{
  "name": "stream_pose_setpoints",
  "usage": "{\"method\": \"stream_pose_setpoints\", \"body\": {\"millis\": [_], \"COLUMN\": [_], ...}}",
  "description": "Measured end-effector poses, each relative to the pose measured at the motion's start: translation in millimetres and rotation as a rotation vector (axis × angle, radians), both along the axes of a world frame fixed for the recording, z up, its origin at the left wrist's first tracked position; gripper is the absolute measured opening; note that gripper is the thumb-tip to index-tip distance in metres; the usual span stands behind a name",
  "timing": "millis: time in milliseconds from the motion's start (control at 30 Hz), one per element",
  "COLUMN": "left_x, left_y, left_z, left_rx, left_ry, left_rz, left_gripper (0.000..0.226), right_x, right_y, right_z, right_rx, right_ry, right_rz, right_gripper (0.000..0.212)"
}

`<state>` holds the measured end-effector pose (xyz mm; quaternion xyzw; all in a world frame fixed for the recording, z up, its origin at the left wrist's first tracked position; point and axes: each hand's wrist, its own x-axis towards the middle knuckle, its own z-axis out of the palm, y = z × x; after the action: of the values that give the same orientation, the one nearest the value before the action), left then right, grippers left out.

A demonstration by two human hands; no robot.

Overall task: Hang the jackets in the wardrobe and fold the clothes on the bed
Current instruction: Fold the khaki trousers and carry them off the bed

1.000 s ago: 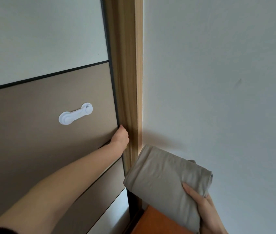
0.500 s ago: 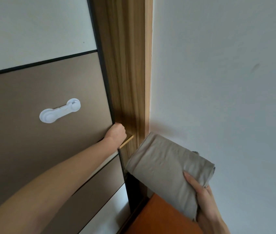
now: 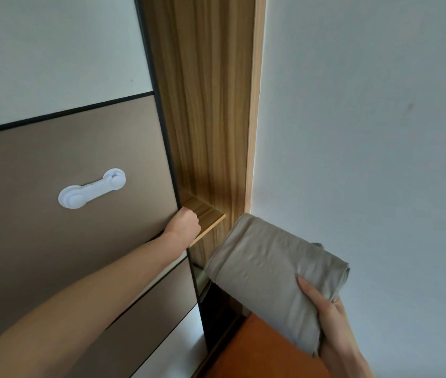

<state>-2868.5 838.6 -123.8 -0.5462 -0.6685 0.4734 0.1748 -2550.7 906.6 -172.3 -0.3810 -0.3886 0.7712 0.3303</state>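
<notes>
right hand [image 3: 333, 323] holds folded grey cloth [image 3: 268, 276], angled toward wardrobe [image 3: 205, 118].

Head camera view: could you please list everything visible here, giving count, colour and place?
sliding wardrobe door: one, taupe and pale panels with black trim, left, partly open
child lock: one, white, on the taupe panel
wardrobe interior: one, wood-grain, centre gap
shelf: one, wood, inside the gap
folded cloth: one, grey-beige, lower right
orange surface: one, bottom
wall: white, right
left hand: gripping the door's edge
right hand: holding the folded cloth
</notes>
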Motion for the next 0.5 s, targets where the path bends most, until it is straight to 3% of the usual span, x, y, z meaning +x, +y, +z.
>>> {"method": "stream_pose_setpoints", "body": {"millis": [500], "left_x": [15.0], "left_y": [-115.9], "left_z": [2.8], "left_rx": [-0.021], "left_ry": [-0.031], "left_rz": [0.049], "left_gripper": [0.025], "right_x": [6.2], "right_y": [-77.5], "right_z": [1.8], "right_rx": [0.024], "right_ry": [-0.03], "right_rz": [0.033], "right_gripper": [0.047]}}
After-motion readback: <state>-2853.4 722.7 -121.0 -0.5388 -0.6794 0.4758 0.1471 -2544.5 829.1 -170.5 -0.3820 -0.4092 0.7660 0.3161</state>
